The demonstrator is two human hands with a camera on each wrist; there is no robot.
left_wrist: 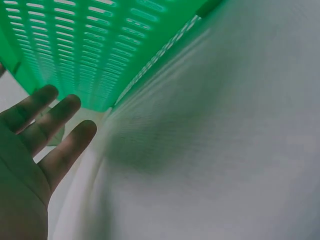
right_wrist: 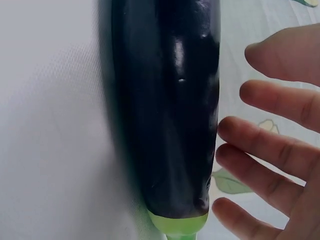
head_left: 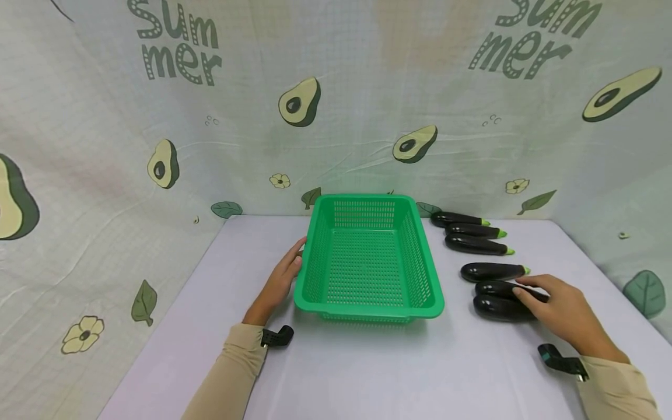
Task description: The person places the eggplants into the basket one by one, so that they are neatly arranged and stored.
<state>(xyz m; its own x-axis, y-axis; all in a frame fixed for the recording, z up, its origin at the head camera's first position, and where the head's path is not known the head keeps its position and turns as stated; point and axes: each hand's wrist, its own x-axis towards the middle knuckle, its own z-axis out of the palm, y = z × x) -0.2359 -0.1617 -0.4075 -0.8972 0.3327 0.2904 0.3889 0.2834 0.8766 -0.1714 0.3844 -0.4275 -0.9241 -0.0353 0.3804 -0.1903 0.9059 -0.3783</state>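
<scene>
A green plastic basket (head_left: 362,265) with slotted walls stands mid-table. My left hand (head_left: 280,280) is at its left side, fingers extended; in the left wrist view that hand (left_wrist: 45,135) reaches beside the slotted wall (left_wrist: 75,50). Whether it touches the basket I cannot tell. Over the two nearest eggplants on the right is my right hand (head_left: 562,309), partly hiding them: a front eggplant (head_left: 501,308) and one just behind it (head_left: 499,289). In the right wrist view, the right hand (right_wrist: 280,135) has spread, slightly bent fingers alongside a dark eggplant (right_wrist: 165,110) with a green cap.
Farther back on the right lie a single eggplant (head_left: 493,271) and a group of three, including this eggplant (head_left: 478,244). A white cloth covers the table (head_left: 409,373). A curtain (head_left: 357,146) printed with avocados hangs behind it and along both sides.
</scene>
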